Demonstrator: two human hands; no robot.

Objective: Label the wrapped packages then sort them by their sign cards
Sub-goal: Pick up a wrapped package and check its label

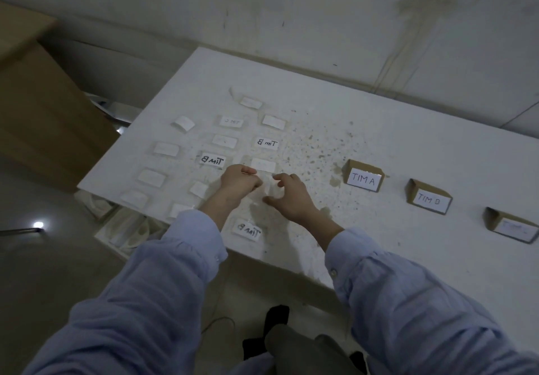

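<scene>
Several small clear-wrapped packages lie in rows on the white table [379, 129]. Some carry handwritten labels: "Tim B" [267, 143], "Tim B" [213, 160], "Tim B" [248, 231] and "Tim C" [232, 121]; others look blank, such as the package [263, 165]. My left hand [239, 180] and my right hand [288, 196] meet over one clear package [269, 188], fingers curled on its edges. Three brown cardboard sign cards stand at the right: "TIM A" [363, 180], "TIM B" [428, 199] and a blurred third card [513, 227].
A large cardboard box [38, 106] stands left of the table. Below the table's left edge are white trays or boxes [125, 231] on the floor. A stained wall runs behind the table. The table surface is speckled with dark spots around its middle.
</scene>
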